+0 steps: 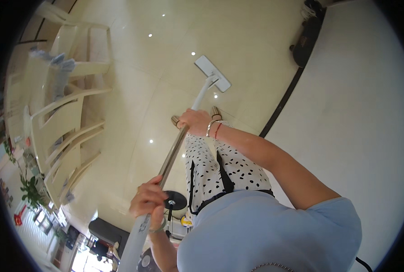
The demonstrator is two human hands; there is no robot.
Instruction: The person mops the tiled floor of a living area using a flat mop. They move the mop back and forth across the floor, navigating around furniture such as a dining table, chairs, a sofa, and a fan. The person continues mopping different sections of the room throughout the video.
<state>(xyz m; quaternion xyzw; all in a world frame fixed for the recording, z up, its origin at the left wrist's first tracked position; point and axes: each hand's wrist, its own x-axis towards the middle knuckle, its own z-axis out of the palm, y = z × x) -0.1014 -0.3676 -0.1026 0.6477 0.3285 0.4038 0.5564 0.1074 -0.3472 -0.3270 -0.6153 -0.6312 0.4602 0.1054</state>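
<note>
A flat mop with a white rectangular head (222,84) rests on the glossy cream tile floor, ahead of my feet. Its handle (171,159) runs back toward me, white near the head, metallic in the middle and thick and white at the near end. My right hand (195,121) is wrapped round the handle above my shoes, with a bracelet and a red string on the wrist. Farther up, my left hand (148,199) closes round the handle where metal meets the white upper part; its fingers look slightly blurred.
Cream wooden chairs (59,147) stand around a table at the left. On the right, a pale wall (338,118) meets the floor along a dark baseboard, with a black long device (305,45) and cables against it. A round black stand base (175,200) is beside my legs.
</note>
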